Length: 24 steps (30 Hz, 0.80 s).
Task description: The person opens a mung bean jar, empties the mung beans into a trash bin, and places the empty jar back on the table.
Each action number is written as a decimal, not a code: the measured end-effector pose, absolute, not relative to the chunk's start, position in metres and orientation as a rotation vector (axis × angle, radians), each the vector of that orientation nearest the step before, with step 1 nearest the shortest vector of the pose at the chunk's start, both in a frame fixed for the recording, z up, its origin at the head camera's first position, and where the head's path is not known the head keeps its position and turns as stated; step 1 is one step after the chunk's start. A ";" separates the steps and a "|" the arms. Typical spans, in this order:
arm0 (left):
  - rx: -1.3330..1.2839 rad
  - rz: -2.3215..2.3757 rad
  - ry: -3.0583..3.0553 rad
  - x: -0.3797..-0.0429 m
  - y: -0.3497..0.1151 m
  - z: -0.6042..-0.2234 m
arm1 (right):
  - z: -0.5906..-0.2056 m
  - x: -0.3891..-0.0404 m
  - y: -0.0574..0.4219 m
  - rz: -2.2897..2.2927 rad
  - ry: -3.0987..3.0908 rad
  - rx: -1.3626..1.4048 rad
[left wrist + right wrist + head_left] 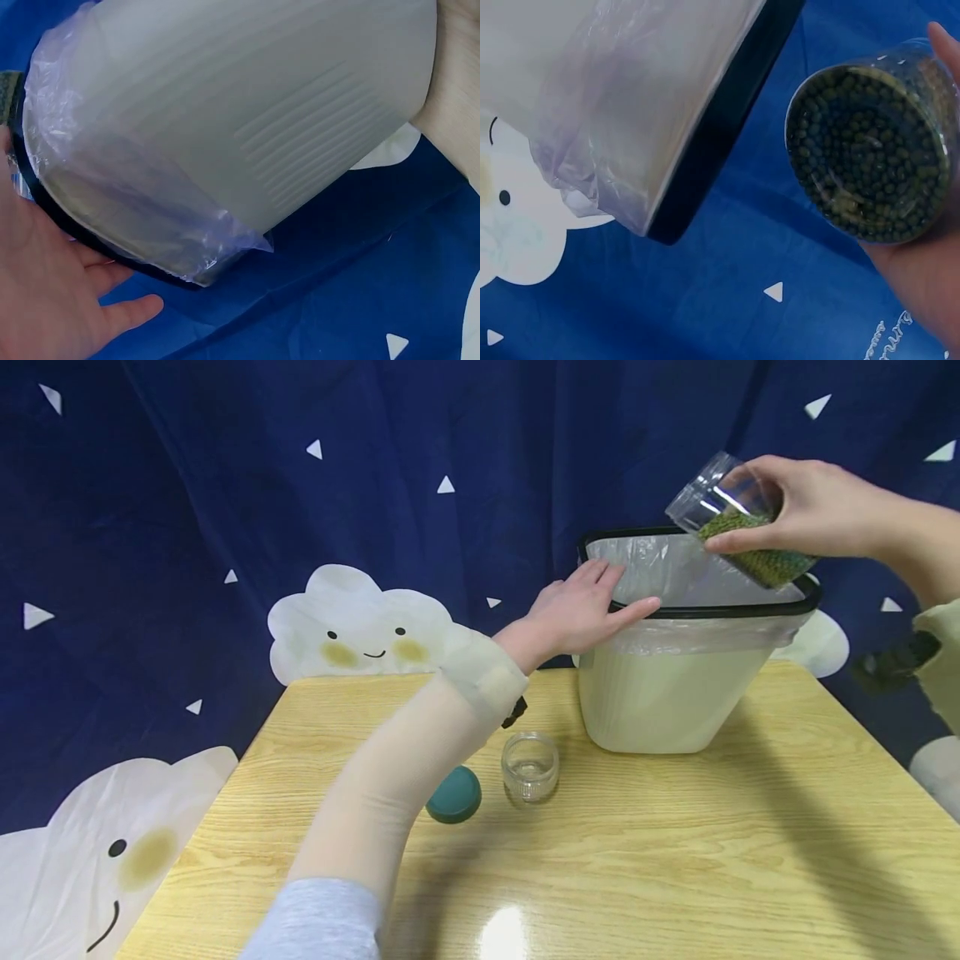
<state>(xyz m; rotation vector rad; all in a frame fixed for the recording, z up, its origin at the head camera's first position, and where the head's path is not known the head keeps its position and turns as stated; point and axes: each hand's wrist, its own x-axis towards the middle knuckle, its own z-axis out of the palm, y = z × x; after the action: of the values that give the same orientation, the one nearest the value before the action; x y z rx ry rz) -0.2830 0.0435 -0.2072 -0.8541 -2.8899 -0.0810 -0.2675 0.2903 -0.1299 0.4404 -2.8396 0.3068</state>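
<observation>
Lettering: white outlined script on the navy cloth curtain, near your right-hand grip in the right wrist view; too little shows to read.
Bin edge: the black rim of the cream plastic bin, lined with a translucent bag, runs below your right-hand grip.
Open room: a gap over the bin's mouth separates the jar from your left hand; the curtain hangs behind both hands.
Jar: the clear plastic jar of small green beans is inside your right-hand grip, tilted, mouth up and leftward.
Right hand: your fingers and thumb clasp the jar's sides.
Left hand: your fingers extend, touching the rim's left corner.
Below left hand: round teal lid, small clear ribbed jar, on the wood-grain table.
</observation>
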 end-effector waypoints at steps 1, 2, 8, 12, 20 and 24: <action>-0.843 -0.085 -2.886 -0.283 0.044 -0.208 | -0.130 -0.269 0.291 0.309 -2.844 0.438; -0.834 -0.089 -2.883 -0.283 0.044 -0.209 | -0.130 -0.270 0.291 0.308 -2.848 0.435; -0.806 -0.071 -2.864 -0.282 0.044 -0.210 | -0.129 -0.280 0.292 0.310 -2.880 0.424; -0.798 -0.023 -2.864 -0.282 0.046 -0.208 | -0.127 -0.288 0.294 0.315 -2.910 0.425; -0.777 0.015 -2.941 -0.281 0.052 -0.204 | -0.117 -0.306 0.297 0.317 -3.005 0.421; -0.780 0.009 -2.941 -0.281 0.055 -0.204 | -0.108 -0.313 0.299 0.322 -3.059 0.396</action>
<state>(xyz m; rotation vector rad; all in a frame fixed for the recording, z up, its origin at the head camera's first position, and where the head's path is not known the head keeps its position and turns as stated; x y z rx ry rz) -0.2807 0.0551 -0.2042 -0.7803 -2.9414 0.0092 -0.3127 0.2988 -0.1078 0.3962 -3.0592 0.3221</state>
